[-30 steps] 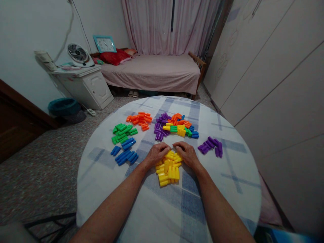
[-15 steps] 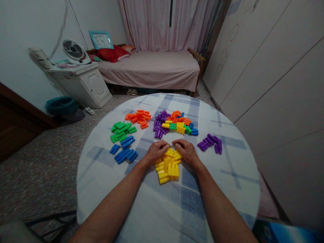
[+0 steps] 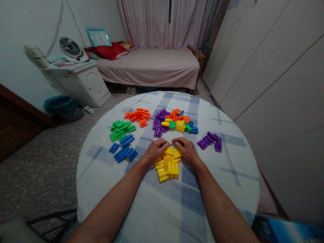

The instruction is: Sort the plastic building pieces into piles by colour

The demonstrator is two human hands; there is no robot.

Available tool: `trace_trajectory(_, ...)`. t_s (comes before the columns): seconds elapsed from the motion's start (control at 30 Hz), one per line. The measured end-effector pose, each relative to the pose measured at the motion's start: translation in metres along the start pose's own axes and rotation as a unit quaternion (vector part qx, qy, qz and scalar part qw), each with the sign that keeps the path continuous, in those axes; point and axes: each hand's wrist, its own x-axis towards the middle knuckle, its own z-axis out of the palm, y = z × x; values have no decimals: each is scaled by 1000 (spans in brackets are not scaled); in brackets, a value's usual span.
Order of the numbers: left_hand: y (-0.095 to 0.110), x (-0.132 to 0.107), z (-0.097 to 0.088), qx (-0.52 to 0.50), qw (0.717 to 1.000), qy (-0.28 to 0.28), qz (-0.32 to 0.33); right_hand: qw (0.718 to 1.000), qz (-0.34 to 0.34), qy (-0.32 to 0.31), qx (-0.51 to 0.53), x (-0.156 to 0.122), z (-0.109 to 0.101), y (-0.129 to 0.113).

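Note:
A pile of yellow plastic building blocks, shaped like joined tubes, lies on the round table in front of me. My left hand rests against its far left side with the fingers curled together. On the far right side, my right hand is curled the same way, its fingertips a short gap from the left ones. Both hands touch the edge of the pile. Their undersides are hidden, so whether a block is inside either hand does not show.
Beyond my hands lies a mixed-colour cluster of blocks. To the left are orange blocks, green blocks and blue blocks; purple blocks lie right. A checked cloth covers the table. A bed stands behind.
The whole view has shifted very slightly, with the table scene a little higher in the picture. Both hands and the blocks keep their places.

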Motion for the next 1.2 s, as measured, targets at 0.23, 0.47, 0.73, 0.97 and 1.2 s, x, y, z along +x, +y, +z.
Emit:
trace_trajectory(0.23, -1, 1, 0, -2, 1000, 2, -1, 1000, 3, -1, 2, 0, -1, -1)
trace_trajectory(0.47, -2, 0, 0, -11, 1000, 2, -1, 1000, 3, 2, 0, 0, 0, 1)
trace_trajectory(0.73, -2, 0, 1, -10, 1000, 4, -2, 1000, 4, 1, 1, 0, 0, -1)
trace_trajectory(0.97, 0, 0, 0, -7, 1000, 1, -6, 1000, 3, 3, 4, 0, 1, 0)
trace_trajectory(1.2, 0, 0, 0, -5, 1000, 3, -2, 1000, 4, 4, 3, 0, -1, -1)
